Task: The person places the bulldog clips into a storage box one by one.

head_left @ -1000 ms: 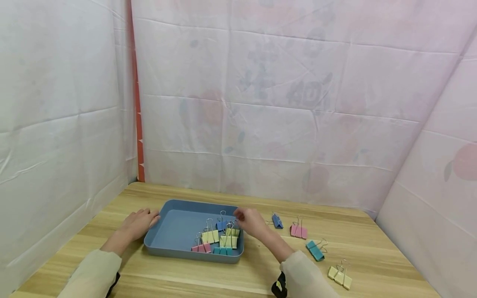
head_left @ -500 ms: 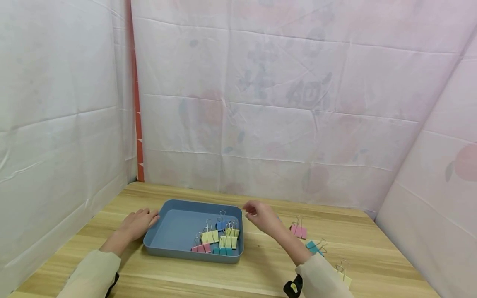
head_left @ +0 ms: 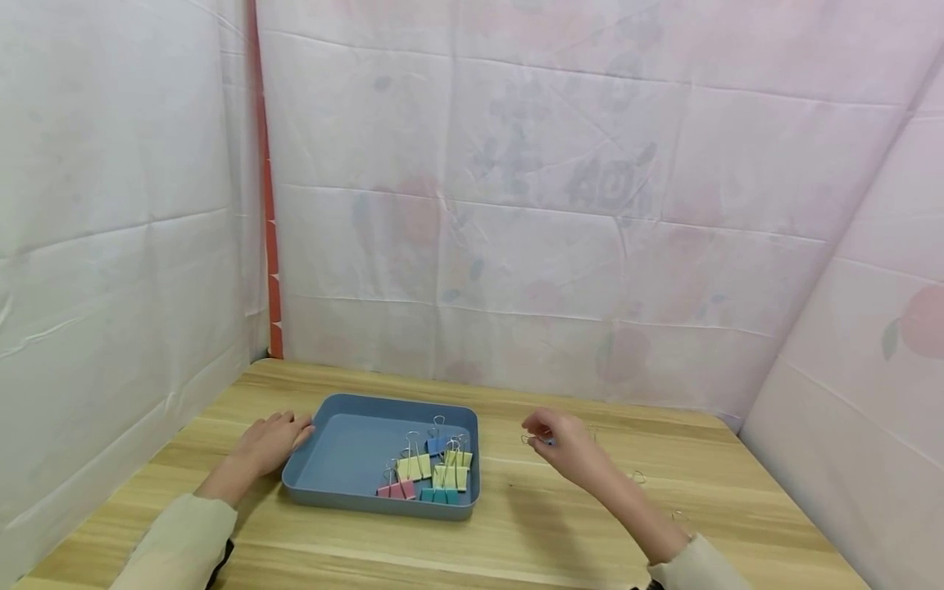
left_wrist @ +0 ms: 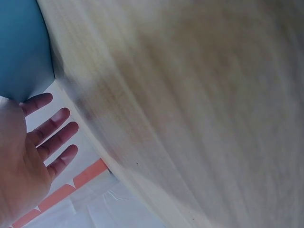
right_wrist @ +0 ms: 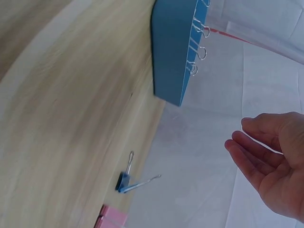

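My left hand [head_left: 269, 442] rests at the left rim of a blue-grey tray [head_left: 347, 451]. In the left wrist view its fingers are spread and fairly straight, with the thumb by the tray wall. Binder clips lie grouped in the tray's right part: yellow [head_left: 415, 468], pink [head_left: 397, 490], teal [head_left: 440, 496] and blue [head_left: 437, 446]. My right hand [head_left: 568, 442] is right of the tray, over a loose blue binder clip [right_wrist: 123, 180] and mostly hiding it in the head view. The right wrist view shows its fingers loosely bent and holding nothing, apart from that clip.
A pink binder clip [right_wrist: 111, 216] lies near the blue one. Farther right, wire handles [head_left: 637, 477] of other clips show past my right forearm. The wooden table [head_left: 383, 549] is enclosed by white printed cloth [head_left: 516, 205] at the back and sides.
My right hand has moved from the tray's right rim rightward to the loose blue binder clip, its forearm now covering the other loose clips. The left hand and the clips in the tray stay put.
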Motion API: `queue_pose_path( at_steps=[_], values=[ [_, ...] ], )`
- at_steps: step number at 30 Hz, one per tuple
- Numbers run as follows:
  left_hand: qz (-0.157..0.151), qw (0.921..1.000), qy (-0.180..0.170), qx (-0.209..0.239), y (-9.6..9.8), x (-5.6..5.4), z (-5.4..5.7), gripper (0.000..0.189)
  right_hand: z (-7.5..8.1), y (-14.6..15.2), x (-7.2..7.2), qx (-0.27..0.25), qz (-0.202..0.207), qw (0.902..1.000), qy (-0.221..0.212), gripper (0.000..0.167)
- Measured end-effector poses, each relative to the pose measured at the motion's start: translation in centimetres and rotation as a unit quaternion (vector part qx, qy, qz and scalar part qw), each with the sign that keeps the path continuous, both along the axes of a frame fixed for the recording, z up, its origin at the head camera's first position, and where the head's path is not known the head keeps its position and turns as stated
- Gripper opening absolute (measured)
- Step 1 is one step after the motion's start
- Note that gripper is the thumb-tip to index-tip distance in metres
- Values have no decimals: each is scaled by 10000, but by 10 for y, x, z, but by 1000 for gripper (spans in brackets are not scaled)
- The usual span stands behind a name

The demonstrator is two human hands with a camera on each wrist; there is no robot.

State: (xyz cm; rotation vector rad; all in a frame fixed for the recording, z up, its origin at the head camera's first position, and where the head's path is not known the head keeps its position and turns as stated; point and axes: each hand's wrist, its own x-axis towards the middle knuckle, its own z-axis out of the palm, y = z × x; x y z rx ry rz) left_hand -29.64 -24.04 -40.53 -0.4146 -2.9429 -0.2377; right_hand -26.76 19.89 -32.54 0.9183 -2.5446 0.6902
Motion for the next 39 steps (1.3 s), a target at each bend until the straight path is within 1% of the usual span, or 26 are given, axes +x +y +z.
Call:
queue_pose_path(
  at_steps=[4, 10, 13, 17, 19, 22, 33, 36, 39],
  values=[
    [30, 10000, -60, 13, 0, 1, 1, 33, -1, 16, 10, 47, -204, 9998, -75, 17],
    [31, 9999, -105, 21, 0, 1, 1, 34, -2, 41, 22, 252, -618, 9975, -209, 16],
    [21, 10000, -91, 24, -1, 1, 1, 34, -4, 51, 26, 259, -669, 9972, -225, 14],
    [21, 9999, -91, 71, -1, 1, 0, 36, -7, 63, 32, 242, -661, 9975, -78, 15],
    [24, 9999, -122, 96, -1, 1, 1, 36, -10, 69, 35, 275, -747, 9968, -3, 17],
    [18, 9998, -167, 100, 0, 1, 2, 36, -12, 76, 39, 350, -847, 9958, -2, 17],
    [28, 9998, -164, 133, -1, 0, -1, 37, -16, 98, 49, 310, -1004, 9937, -399, 16],
    [20, 9998, -134, 135, -1, 0, -1, 36, -18, 104, 51, 322, -1041, 9936, -300, 17],
    [9, 9999, -108, 107, 0, 0, 0, 36, -22, 111, 53, 252, -1091, 9937, 21, 19]
  ],
)
